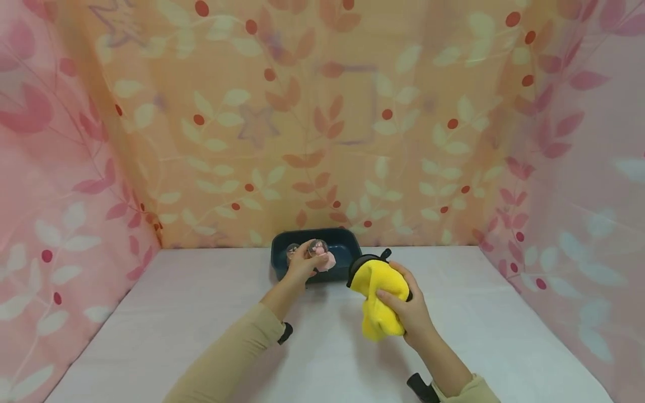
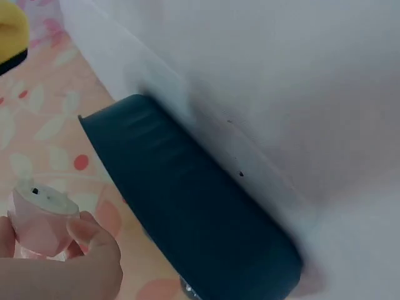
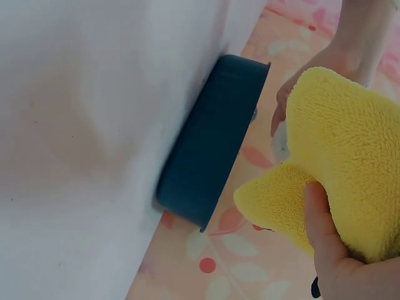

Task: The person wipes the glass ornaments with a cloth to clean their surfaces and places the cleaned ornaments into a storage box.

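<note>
My left hand [image 1: 301,264] pinches a small ornament [image 1: 326,261] with a clear dome and a faceted pink base, over the front of a dark teal basin [image 1: 354,242]. In the left wrist view the ornament's whitish underside [image 2: 47,199] faces up between thumb and fingers. My right hand [image 1: 410,313] grips a fluffy yellow cloth [image 1: 375,285] with black edging and a black tab [image 1: 386,253], just right of the basin. The cloth hangs in folds below the fingers. In the right wrist view it partly covers the left hand.
A second clear-domed piece [image 1: 292,251] sits inside the basin, partly behind the left hand. The basin stands on a white-covered table [image 1: 201,302] near its back edge. Patterned curtains [image 1: 312,112] close off the back and both sides.
</note>
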A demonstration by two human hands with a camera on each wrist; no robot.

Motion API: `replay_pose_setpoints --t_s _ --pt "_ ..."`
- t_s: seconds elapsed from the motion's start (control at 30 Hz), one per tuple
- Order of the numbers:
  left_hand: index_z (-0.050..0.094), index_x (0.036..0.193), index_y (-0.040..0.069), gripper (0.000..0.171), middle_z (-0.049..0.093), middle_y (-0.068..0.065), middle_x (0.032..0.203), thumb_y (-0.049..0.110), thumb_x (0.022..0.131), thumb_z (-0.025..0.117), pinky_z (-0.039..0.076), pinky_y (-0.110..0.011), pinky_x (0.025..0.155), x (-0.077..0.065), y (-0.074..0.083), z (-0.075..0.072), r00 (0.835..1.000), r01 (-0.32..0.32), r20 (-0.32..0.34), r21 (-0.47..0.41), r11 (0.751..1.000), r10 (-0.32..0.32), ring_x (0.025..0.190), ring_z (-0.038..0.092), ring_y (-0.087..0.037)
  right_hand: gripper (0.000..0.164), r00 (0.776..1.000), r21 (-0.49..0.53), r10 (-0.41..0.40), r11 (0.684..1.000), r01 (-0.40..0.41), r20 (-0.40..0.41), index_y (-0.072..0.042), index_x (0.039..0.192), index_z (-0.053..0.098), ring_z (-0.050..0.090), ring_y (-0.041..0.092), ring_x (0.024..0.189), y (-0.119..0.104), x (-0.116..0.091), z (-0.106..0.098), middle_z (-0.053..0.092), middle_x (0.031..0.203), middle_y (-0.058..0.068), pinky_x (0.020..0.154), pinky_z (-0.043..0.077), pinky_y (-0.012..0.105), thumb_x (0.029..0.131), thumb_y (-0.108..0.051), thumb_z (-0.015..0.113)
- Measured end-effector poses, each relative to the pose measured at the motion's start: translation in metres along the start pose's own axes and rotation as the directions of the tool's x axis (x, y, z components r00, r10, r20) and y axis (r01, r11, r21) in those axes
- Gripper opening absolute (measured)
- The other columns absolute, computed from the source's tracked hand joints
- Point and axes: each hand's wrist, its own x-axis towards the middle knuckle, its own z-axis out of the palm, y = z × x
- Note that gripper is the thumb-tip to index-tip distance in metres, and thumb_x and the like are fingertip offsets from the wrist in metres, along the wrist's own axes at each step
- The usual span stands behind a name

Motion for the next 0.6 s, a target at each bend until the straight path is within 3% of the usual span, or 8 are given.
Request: replay_pose_setpoints --t_s 0.13,0.27,0.5,0.6 --pt "0.036 0.146 0.003 0.068 0.043 -0.023 0.142 0.004 0.086 0.07 0.041 -0.049 0.1 0.018 -0.003 0.013 1.0 -0.021 0.0 -0.028 0.999 0.021 0.126 0.044 -0.035 0.068 1.0 -0.006 0.002 1.0 -0.002 -0.024 -0.017 0.145 0.033 0.055 0.025 0.096 0.004 -0.001 -0.003 0.042 0.121 0.013 0.08 0.05 0.034 0.088 -0.005 0.067" --pt "0.038 0.135 -0.002 0.063 0.052 -0.025 0.129 0.002 0.083 0.073 0.045 -0.044 0.097 0.034 -0.009 0.021 0.998 -0.051 -0.022 0.02 0.999 0.051 0.115 0.051 -0.033 0.07 0.999 -0.017 0.014 1.0 -0.014 -0.035 -0.017 0.147 0.032 0.055 0.023 0.096 0.007 -0.003 -0.005 0.042 0.122 0.013 0.08 0.05 0.033 0.088 -0.006 0.067" --pt "0.051 0.115 -0.003 0.051 0.063 -0.021 0.112 -0.003 0.073 0.08 0.052 -0.04 0.083 0.055 -0.022 0.043 0.984 -0.044 -0.169 0.082 0.996 0.057 0.1 0.059 -0.03 0.069 0.997 -0.045 0.034 0.998 -0.038 -0.074 -0.018 0.144 0.035 0.055 0.025 0.097 0.014 -0.003 -0.013 0.043 0.123 0.013 0.08 0.051 0.034 0.086 -0.008 0.07" --pt "0.055 0.113 0.0 0.052 0.066 -0.017 0.111 -0.001 0.069 0.083 0.053 -0.039 0.081 0.061 -0.026 0.048 0.975 -0.014 -0.215 0.17 0.985 0.051 0.1 0.06 -0.029 0.069 0.996 -0.048 0.044 0.998 -0.048 -0.083 -0.018 0.144 0.035 0.055 0.025 0.097 0.015 -0.003 -0.015 0.043 0.124 0.013 0.08 0.051 0.034 0.085 -0.008 0.071"
